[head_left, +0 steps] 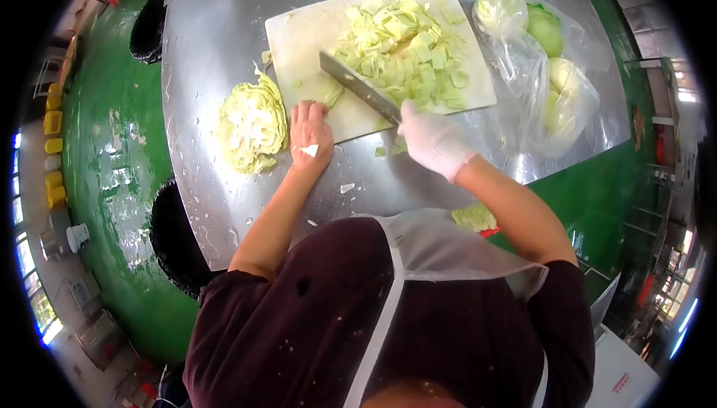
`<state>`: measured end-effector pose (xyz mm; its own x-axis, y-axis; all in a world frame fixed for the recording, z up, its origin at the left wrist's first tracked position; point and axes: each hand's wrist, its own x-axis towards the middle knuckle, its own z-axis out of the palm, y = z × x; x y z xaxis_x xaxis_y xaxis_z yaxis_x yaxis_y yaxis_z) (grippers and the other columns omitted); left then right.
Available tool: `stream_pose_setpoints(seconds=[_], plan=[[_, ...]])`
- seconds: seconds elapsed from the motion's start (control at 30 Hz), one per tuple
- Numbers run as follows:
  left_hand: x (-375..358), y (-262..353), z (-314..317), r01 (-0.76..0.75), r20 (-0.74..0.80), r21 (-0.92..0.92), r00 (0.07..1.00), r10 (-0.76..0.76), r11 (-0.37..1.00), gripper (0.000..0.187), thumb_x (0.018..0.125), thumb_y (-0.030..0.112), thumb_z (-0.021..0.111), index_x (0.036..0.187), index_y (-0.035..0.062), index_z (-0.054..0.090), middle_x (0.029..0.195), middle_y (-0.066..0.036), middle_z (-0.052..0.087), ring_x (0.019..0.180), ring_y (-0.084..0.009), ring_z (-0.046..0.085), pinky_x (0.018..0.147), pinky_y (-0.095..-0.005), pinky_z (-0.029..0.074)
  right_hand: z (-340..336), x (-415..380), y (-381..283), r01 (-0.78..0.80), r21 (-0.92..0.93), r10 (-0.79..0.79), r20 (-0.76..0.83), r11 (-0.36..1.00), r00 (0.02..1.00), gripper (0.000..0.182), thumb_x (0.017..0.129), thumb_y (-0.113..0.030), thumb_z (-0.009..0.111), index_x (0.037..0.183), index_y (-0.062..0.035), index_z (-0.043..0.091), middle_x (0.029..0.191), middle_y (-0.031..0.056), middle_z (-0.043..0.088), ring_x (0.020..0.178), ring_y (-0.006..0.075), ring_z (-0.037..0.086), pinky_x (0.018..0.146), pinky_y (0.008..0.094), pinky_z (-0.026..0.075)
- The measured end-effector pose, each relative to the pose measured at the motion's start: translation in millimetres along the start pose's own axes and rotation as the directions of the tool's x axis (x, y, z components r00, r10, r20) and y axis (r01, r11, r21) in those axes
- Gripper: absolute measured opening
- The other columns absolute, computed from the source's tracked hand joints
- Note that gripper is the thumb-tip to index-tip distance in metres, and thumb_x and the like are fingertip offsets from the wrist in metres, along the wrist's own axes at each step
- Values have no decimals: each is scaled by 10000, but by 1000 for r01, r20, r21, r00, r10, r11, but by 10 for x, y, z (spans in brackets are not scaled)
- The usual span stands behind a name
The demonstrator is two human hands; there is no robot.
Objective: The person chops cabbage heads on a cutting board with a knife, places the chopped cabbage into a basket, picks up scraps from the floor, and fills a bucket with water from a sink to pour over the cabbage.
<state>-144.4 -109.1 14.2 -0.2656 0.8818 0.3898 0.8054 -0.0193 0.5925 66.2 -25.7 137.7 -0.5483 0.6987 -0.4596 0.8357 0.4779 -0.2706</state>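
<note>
My right hand (437, 139), in a white glove, grips the handle of a cleaver (362, 93). The broad blade slants up and left across the cutting board (306, 31). Against the board's lower left edge rests my bare left hand (310, 138), fingers bent and close together. Its fingertips press on a small piece of cabbage (328, 93) just left of the blade. Chopped cabbage (407, 50) is heaped on the board to the right of the cleaver. A cut cabbage half (252, 128) lies on the metal table beside my left hand, its cut face up.
Clear plastic bags (523, 72) with whole cabbages stand on the table (216, 27) at the right. Black-lined bins (175, 236) sit along its left edge. Cabbage scraps (474, 217) show low on the right, near my apron. The green floor (119, 184) looks wet.
</note>
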Motion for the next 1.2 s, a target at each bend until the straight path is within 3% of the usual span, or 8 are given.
stream_pose_setpoints(seconds=[0.23,0.33,0.43,0.57,0.6,0.73,1.07,1.2], plan=[[-105,-113,68,9,-280,-199,958,-66,980,265,710,-100,449,956,-9,488,988,-204,494,943,-370,481,859,-450,405,-198,-132,-168,14,47,-7,-147,999,989,229,952,-234,473,1014,-14,473,809,226,652,783,432,632,694,524,473],[-160,-102,43,-12,-334,-290,938,-89,957,260,731,-106,447,969,-6,476,1022,-204,477,987,-355,466,924,-433,388,93,-61,-193,135,26,-132,-74,991,988,246,956,-253,472,1014,-14,470,799,220,652,788,429,632,691,521,471],[-170,-103,0,-69,-360,-286,932,-41,956,271,733,-116,436,977,-4,473,1032,-201,469,1001,-349,451,933,-453,375,-7,-32,-189,72,11,-72,-19,997,997,184,945,-199,435,1007,-35,493,922,171,676,855,398,644,746,498,488],[-36,34,-40,-3,-95,-105,995,-7,994,503,784,105,674,1208,-17,433,1316,-273,394,1248,-437,369,1064,-526,302,-200,-227,-109,-84,171,106,-120,982,987,317,942,-324,501,1018,-18,482,769,202,646,757,433,619,682,505,459],[23,59,-39,-24,93,34,995,21,999,897,747,360,769,1402,-27,294,1489,-301,215,1398,-468,201,1142,-553,195,-218,-280,-36,-110,209,147,-171,972,974,325,939,-335,505,1016,-20,488,772,202,645,757,433,618,687,503,458],[547,212,69,54,401,261,902,-159,964,1218,713,589,726,1517,-15,39,1569,-286,21,1463,-441,22,1167,-580,62,-356,-380,478,-209,147,252,-415,967,874,367,933,-380,499,1008,-23,532,875,230,639,849,409,615,760,492,459],[1236,128,496,-26,454,96,891,-21,995,1336,611,603,799,1521,2,28,1587,-225,93,1485,-337,60,1197,-504,32,-658,700,1389,-486,52,454,-452,872,767,272,911,-182,424,1083,-64,598,1054,225,648,996,412,619,856,486,470],[1290,61,582,-23,407,109,913,-23,994,1419,543,618,830,1523,9,5,1588,-226,79,1484,-341,65,1191,-521,43,-806,1128,1341,-232,-157,150,-411,960,899,270,921,-185,412,1080,-87,606,1035,214,657,966,395,636,814,480,490]])
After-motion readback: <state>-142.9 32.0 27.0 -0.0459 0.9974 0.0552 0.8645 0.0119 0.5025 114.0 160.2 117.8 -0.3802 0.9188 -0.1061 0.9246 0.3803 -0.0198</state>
